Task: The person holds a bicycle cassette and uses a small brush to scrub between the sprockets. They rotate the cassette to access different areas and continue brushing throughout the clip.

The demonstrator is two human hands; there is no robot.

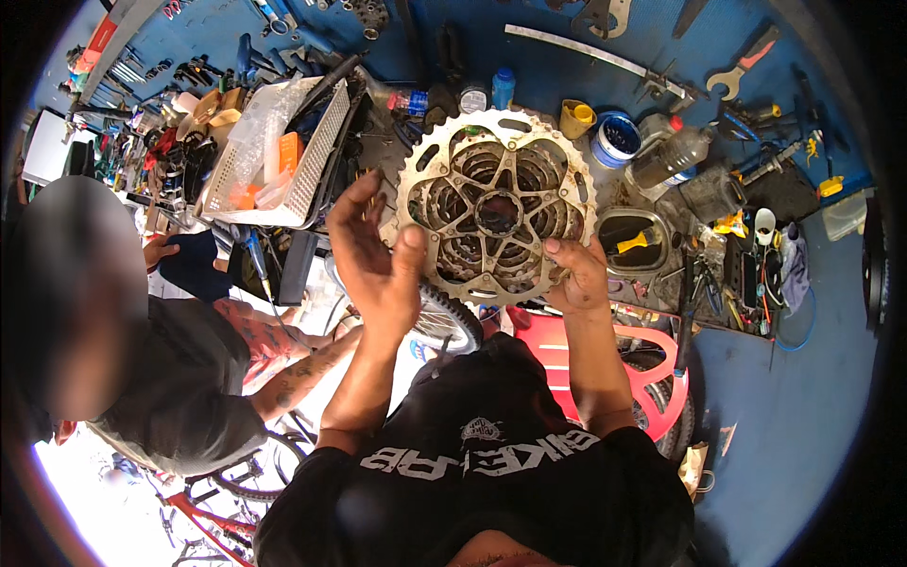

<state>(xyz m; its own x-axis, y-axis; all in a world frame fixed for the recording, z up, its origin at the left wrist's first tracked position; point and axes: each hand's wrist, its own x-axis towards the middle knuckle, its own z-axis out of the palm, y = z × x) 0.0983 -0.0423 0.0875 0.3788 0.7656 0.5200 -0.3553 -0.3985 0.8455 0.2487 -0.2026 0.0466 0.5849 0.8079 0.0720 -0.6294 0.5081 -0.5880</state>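
A large bicycle cassette (pixel 499 193), with stacked toothed sprockets and a round hole at its centre, is held up in front of me over the bench edge. Its broad, pale metal sprocket faces me and looks stained with grime. My right hand (pixel 580 280) grips the lower right rim, thumb on the front face and the other fingers hidden behind. At the left rim is my left hand (pixel 383 283), its fingers spread and apart. The left thumb overlaps the sprocket's edge; whether it presses on it I cannot tell. Dark grease marks the left fingers.
A cluttered workbench (pixel 652 288) holds a metal tray (pixel 633 241) with a yellow-handled brush, a blue tub (pixel 616 137) and bottles. A white basket (pixel 274 161) stands left. A person (pixel 179 387) is close on my left. Below are a red chair (pixel 652 364) and a bicycle wheel (pixel 449 321).
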